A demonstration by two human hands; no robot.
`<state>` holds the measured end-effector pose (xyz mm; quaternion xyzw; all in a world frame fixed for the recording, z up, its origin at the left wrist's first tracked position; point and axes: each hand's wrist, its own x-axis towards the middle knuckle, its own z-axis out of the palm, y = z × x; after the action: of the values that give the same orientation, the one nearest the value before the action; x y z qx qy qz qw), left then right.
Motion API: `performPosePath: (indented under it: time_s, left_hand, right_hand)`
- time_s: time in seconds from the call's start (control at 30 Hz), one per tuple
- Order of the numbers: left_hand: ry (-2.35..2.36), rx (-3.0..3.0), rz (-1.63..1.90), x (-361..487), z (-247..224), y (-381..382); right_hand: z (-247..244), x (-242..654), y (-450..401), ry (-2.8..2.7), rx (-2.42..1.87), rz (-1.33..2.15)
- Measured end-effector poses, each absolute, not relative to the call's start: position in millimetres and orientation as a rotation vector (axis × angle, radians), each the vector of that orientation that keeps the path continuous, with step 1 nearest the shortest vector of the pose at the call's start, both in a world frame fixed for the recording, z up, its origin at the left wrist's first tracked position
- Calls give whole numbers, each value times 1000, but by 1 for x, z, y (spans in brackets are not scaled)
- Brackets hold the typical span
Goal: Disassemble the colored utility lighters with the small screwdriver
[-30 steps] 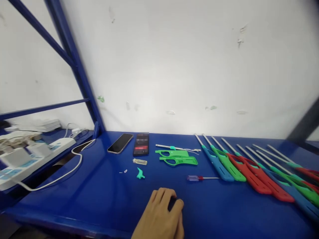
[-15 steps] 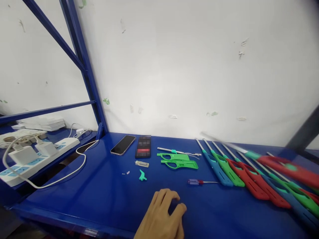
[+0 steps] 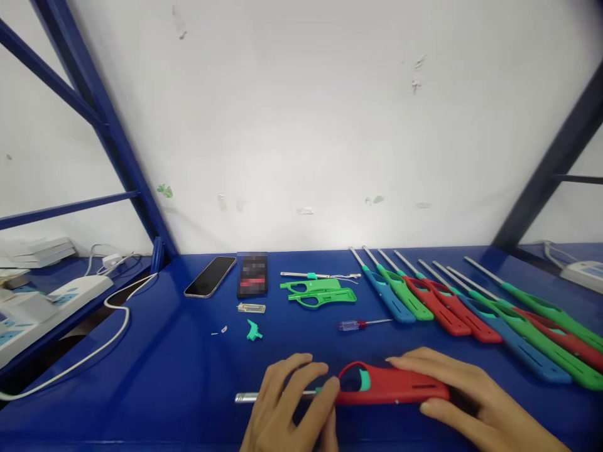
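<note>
A red long-necked lighter (image 3: 396,384) lies lengthwise near the front of the blue table, its metal tube pointing left and its teal trigger inside the loop. My left hand (image 3: 292,405) curls over the tube and neck, fingertips at the front of the handle. My right hand (image 3: 471,395) grips the rear end of the handle between thumb and fingers. Beyond them lie a screwdriver (image 3: 352,325) with a clear purple and red handle, a teal trigger piece (image 3: 253,331), a clear fuel tank (image 3: 251,308) and two green handle halves (image 3: 325,296).
Several red, green and blue lighters (image 3: 443,307) lie in a slanted row on the right. A loose metal tube (image 3: 301,275) with wires, a phone (image 3: 210,276) and a dark box (image 3: 252,274) sit at the back. A white cable (image 3: 123,323) and power strip (image 3: 70,301) are left.
The red lighter, blurred at the right before, now lies in front of me. My left hand, formerly empty, is on its neck; my right hand has come into view. The view has shifted.
</note>
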<state>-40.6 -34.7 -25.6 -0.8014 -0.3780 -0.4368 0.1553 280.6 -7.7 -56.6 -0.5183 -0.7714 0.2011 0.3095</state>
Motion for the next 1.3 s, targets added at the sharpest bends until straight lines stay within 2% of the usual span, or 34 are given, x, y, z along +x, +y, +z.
performPosePath:
  time_s: [0.17, 0.4, 1.07, 1.3]
  left_hand:
    - [-1017, -2476, -1188, -39, -23, -23]
    - [-1206, -2673, -1189, -47, -29, -27]
    - [-1096, -2614, -1225, -48, -22, -25]
    - [-1181, -2510, -1062, -50, -29, -27]
  right_hand:
    - [-20, 259, -3, -2165, -1261, 802]
    - [-8, 252, -13, -2186, -1328, 841]
    - [-4, 246, -11, -2150, -1307, 641]
    - [-8, 228, 2, -2155, -1388, 465]
